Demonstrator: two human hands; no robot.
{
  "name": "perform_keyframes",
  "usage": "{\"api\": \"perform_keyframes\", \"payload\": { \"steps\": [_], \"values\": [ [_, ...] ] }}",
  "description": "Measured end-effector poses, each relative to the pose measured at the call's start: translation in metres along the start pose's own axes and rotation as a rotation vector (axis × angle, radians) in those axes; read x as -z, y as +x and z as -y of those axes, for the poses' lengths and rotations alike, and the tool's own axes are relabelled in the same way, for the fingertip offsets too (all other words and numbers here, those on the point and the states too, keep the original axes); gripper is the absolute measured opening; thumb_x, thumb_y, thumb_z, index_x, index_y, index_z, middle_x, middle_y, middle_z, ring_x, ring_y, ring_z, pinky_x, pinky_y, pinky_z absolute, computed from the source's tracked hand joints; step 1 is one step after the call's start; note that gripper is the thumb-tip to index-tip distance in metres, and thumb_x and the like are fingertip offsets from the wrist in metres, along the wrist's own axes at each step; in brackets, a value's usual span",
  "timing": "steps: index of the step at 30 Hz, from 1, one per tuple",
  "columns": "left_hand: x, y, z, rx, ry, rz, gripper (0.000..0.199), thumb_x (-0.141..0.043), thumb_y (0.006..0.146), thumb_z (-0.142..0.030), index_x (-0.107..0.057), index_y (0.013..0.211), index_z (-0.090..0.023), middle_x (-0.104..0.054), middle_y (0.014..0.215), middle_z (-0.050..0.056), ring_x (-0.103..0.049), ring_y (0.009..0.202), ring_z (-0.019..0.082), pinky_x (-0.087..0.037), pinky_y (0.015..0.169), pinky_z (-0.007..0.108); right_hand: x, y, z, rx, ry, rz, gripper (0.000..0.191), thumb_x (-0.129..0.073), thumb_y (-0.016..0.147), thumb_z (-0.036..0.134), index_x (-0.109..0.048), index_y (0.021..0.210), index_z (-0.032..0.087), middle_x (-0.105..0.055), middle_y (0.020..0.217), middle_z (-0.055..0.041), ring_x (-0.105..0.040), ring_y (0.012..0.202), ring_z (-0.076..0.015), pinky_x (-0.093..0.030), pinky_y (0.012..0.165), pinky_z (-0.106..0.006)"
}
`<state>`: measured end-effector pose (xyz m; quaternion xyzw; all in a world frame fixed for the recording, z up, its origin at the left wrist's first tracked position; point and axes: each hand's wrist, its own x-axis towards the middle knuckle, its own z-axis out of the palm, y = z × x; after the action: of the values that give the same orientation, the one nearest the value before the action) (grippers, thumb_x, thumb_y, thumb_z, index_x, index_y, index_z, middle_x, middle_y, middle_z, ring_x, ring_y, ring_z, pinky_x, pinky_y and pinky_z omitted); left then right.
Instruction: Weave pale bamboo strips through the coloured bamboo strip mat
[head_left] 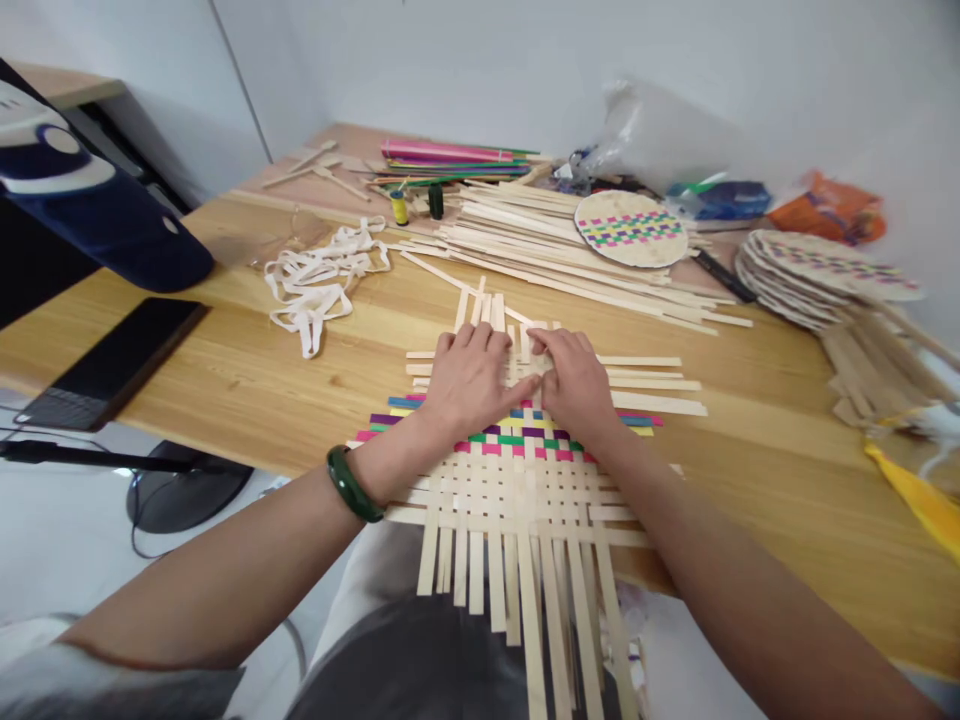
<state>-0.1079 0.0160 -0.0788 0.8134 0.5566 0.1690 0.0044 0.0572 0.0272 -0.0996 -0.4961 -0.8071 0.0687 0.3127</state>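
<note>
A partly woven mat of pale flat wooden strips (480, 490) lies in front of me, with a band of pink, green, purple, yellow and blue strips (517, 440) across it. Loose strip ends stick out on all sides, and the near ones hang over the table edge. My left hand (472, 375) rests flat on the upper left of the weave, fingers pointing away, thumb stretched right. On the upper right lies my right hand (574, 380), its fingers bent and index fingertip touching an upright strip near the middle. Both hands hide part of the weave beneath them.
Behind the mat lies a pile of loose strips (525, 250), topped by a round woven disc (631, 229). More discs are stacked (795, 280) at right. White ribbon (322, 275), a yellow thread spool (399, 207), a black phone-like slab (112, 360) and a blue plush object (112, 220) are leftward.
</note>
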Motion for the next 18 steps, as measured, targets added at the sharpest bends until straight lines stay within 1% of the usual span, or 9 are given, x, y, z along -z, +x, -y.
{"api": "perform_keyframes", "payload": {
  "steps": [3, 5, 7, 10, 12, 14, 16, 18],
  "values": [
    [0.011, -0.012, 0.008, -0.034, -0.074, 0.036, 0.049, -0.054, 0.091, -0.044, -0.055, 0.125, -0.009, -0.062, 0.118, 0.015, -0.054, 0.114, 0.031, -0.043, 0.099, 0.046, 0.012, 0.001, -0.004, -0.016, 0.179, -0.065, 0.051, -0.039, 0.071, 0.001, -0.061, 0.115, 0.015, -0.068, 0.104, -0.0091, -0.06, 0.1, -0.0221, -0.049, 0.092, -0.039],
    [0.019, -0.025, 0.013, -0.098, -0.114, 0.063, 0.048, -0.054, 0.092, -0.038, -0.052, 0.131, -0.01, -0.058, 0.131, 0.016, -0.052, 0.123, 0.03, -0.04, 0.107, 0.045, 0.025, 0.003, -0.005, -0.049, 0.186, -0.072, 0.044, -0.04, 0.075, 0.004, -0.064, 0.11, 0.017, -0.07, 0.104, -0.0082, -0.062, 0.103, -0.0212, -0.048, 0.094, -0.038],
    [0.026, -0.041, 0.017, -0.146, -0.13, 0.088, 0.048, -0.052, 0.094, -0.038, -0.05, 0.134, -0.013, -0.053, 0.141, 0.015, -0.047, 0.132, 0.028, -0.034, 0.114, 0.047, 0.04, 0.004, -0.005, -0.102, 0.127, -0.022, 0.036, -0.043, 0.077, 0.008, -0.067, 0.102, 0.018, -0.071, 0.101, -0.0072, -0.063, 0.101, -0.0219, -0.048, 0.093, -0.04],
    [0.035, -0.066, 0.018, -0.164, -0.1, 0.119, 0.052, -0.049, 0.095, -0.044, -0.048, 0.138, -0.014, -0.048, 0.148, 0.013, -0.039, 0.141, 0.028, -0.027, 0.119, 0.049, 0.063, -0.002, -0.002, -0.137, 0.032, 0.064, 0.029, -0.045, 0.08, 0.013, -0.068, 0.096, 0.018, -0.072, 0.1, -0.0074, -0.065, 0.097, -0.0229, -0.05, 0.088, -0.041],
    [0.039, -0.081, 0.016, -0.177, -0.094, 0.131, 0.056, -0.046, 0.096, -0.048, -0.046, 0.141, -0.014, -0.046, 0.15, 0.013, -0.035, 0.143, 0.028, -0.027, 0.119, 0.049, 0.074, -0.014, 0.0, -0.115, -0.023, 0.074, 0.028, -0.046, 0.08, 0.014, -0.068, 0.096, 0.019, -0.073, 0.101, -0.0075, -0.065, 0.097, -0.0232, -0.051, 0.086, -0.04],
    [0.042, -0.096, 0.013, -0.203, -0.104, 0.141, 0.059, -0.044, 0.097, -0.051, -0.045, 0.143, -0.014, -0.044, 0.152, 0.014, -0.034, 0.145, 0.028, -0.028, 0.12, 0.05, 0.082, -0.034, 0.002, -0.08, -0.069, 0.043, 0.028, -0.045, 0.081, 0.013, -0.068, 0.097, 0.019, -0.073, 0.102, -0.0073, -0.065, 0.098, -0.0233, -0.052, 0.087, -0.041],
    [0.044, -0.11, 0.011, -0.227, -0.102, 0.141, 0.06, -0.041, 0.097, -0.051, -0.045, 0.144, -0.014, -0.043, 0.152, 0.014, -0.033, 0.145, 0.027, -0.028, 0.12, 0.05, 0.086, -0.057, 0.003, -0.049, -0.112, -0.037, 0.029, -0.043, 0.085, 0.015, -0.067, 0.101, 0.019, -0.072, 0.105, -0.0084, -0.064, 0.103, -0.0236, -0.051, 0.091, -0.042],
    [0.044, -0.123, 0.012, -0.217, -0.077, 0.124, 0.059, -0.04, 0.098, -0.051, -0.045, 0.143, -0.013, -0.042, 0.153, 0.014, -0.033, 0.145, 0.027, -0.027, 0.12, 0.049, 0.086, -0.081, 0.003, -0.021, -0.15, -0.096, 0.03, -0.044, 0.089, 0.019, -0.065, 0.11, 0.017, -0.07, 0.111, -0.0109, -0.062, 0.107, -0.0242, -0.049, 0.096, -0.043]
  ]
}}
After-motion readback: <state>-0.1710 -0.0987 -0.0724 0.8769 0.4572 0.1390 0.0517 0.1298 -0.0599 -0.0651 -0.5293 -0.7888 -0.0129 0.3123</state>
